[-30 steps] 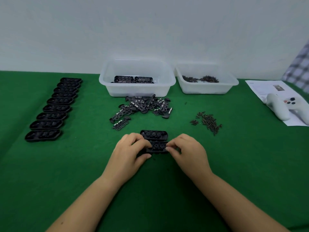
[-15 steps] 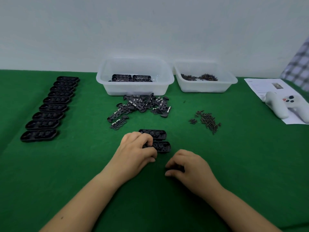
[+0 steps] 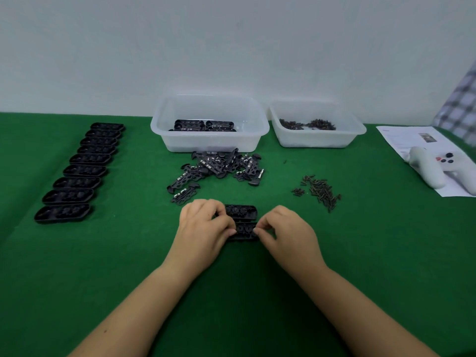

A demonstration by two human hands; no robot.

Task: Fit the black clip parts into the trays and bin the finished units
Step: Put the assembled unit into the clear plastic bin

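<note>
The step in hand looks like the fitting one: both hands work on the near tray [image 3: 243, 231], which lies on the green bench [image 3: 360, 253] about midway between its left and right edges, nearer the front edge than the back. The left hand [image 3: 203, 228] curls its fingers [image 3: 226, 222] over the tray's left end and grips it; the right hand [image 3: 286, 233] pinches at the tray's right end with thumb and forefinger, and whether a clip part sits between those fingertips is too small to tell. A second tray [image 3: 240, 211] lies just behind the first, touching or nearly so.

Both trays run with their long axis left to right, parallel to the front edge, open face up. The row of empty trays [image 3: 77, 176] toward the left edge lies the same way, stacked back toward the far edge.

The next move, as I judge it, calls for pressing the part down square into its seat while the left hand steadies the tray, then either taking another piece from the pile of clip parts [image 3: 219, 168] behind the trays or lifting the finished unit to the left bin [image 3: 210, 140] at the back edge, where a few units already lie. A right bin [image 3: 318, 137] and a loose heap of small dark pieces [image 3: 322, 191] sit toward the right.
</note>
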